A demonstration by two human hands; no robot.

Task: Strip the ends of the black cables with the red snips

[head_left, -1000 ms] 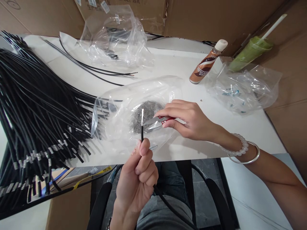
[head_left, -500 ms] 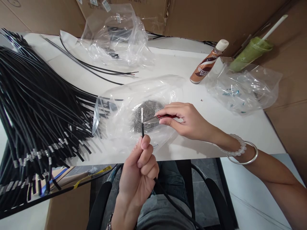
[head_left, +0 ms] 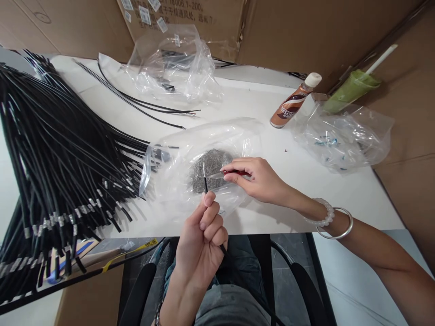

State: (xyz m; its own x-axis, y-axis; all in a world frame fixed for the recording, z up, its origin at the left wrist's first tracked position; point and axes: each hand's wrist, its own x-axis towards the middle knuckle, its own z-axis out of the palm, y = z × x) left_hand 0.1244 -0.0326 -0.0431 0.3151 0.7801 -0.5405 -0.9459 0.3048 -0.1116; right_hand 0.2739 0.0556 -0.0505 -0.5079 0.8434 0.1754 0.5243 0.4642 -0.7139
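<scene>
My left hand [head_left: 207, 231] is closed around a black cable [head_left: 205, 185], its silvery stripped end pointing up and away from me. Between the thumb and fingers of my right hand [head_left: 260, 180] is a small knife [head_left: 238, 172] with a red handle. The knife's blade reaches left and meets the cable around the lower edge of the silvery part. Behind them, a clear plastic bag [head_left: 176, 181] lies on the white table [head_left: 248, 102] with a grey tangle of fine wire clippings [head_left: 217, 158] in it.
Many black cables [head_left: 64, 149] with silvery ends are heaped at the left. Another clear bag [head_left: 176, 68] lies at the back. A brown Nescafé bottle [head_left: 290, 106], a green cup [head_left: 351, 90] with a straw and a bag with blue bits [head_left: 343, 140] stand or lie at the right.
The view has tilted slightly upward, so the scene sits lower. Both hands keep their holds, and the knife remains against the cable near its silvery end.
</scene>
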